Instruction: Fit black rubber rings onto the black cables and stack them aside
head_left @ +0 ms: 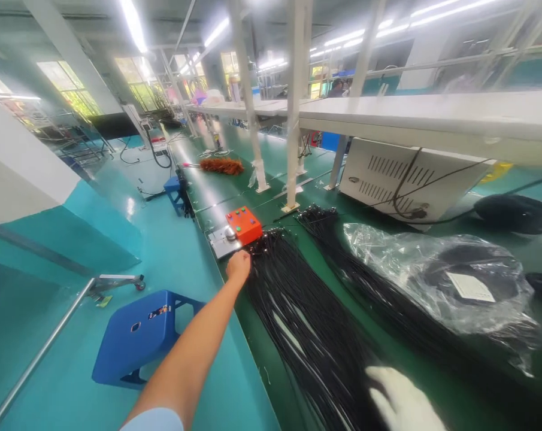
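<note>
My left hand [239, 266] is bare and closed at the near end of a metal plate [221, 242], beside the tips of a bundle of black cables [297, 299]. What its fingers hold, if anything, is too small to make out. An orange-red box [244, 224] with coloured buttons stands just beyond it. In a white glove, my right hand [400, 398] lies at the right side of the same bundle, low in the view and blurred. Its fingers are partly hidden, so its grip is unclear. A second black cable bundle [374, 281] runs to the right.
A clear plastic bag [436, 281] with black coils lies at the right, before a vented metal case [400, 179]. White posts [293, 120] hold a shelf [414, 114]. A brown duster [221, 166] lies farther back. A blue stool [136, 335] stands left on the floor.
</note>
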The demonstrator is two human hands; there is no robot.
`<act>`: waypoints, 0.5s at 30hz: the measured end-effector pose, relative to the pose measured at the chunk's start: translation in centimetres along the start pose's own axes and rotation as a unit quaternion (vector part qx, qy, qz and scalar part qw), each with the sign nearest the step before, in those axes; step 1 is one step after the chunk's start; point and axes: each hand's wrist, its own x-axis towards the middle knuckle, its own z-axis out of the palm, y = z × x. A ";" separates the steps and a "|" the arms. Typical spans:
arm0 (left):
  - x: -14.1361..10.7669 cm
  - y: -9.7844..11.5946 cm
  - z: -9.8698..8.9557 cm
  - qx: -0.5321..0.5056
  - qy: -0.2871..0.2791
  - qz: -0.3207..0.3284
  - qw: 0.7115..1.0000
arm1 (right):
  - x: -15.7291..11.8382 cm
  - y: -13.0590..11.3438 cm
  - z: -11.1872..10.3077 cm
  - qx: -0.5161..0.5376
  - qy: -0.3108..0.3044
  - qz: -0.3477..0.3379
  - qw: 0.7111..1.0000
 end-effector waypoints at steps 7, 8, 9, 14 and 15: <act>1.3 3.0 2.3 -0.014 -0.074 0.010 0.997 | 2.1 -10.5 3.3 0.013 0.002 -0.144 0.989; 1.5 3.3 2.6 -0.021 -0.082 0.008 0.996 | 2.2 -10.8 3.5 0.011 -0.010 -0.141 0.990; 1.8 3.5 2.7 -0.029 -0.088 0.005 0.996 | 2.3 -10.9 3.7 0.009 -0.021 -0.136 0.990; 2.8 2.5 1.6 -0.097 -0.112 -0.014 0.989 | 2.8 -11.1 3.6 0.009 -0.045 -0.106 0.993; 2.7 1.9 1.3 -0.114 -0.116 -0.016 0.987 | 2.9 -11.2 3.6 0.007 -0.046 -0.102 0.994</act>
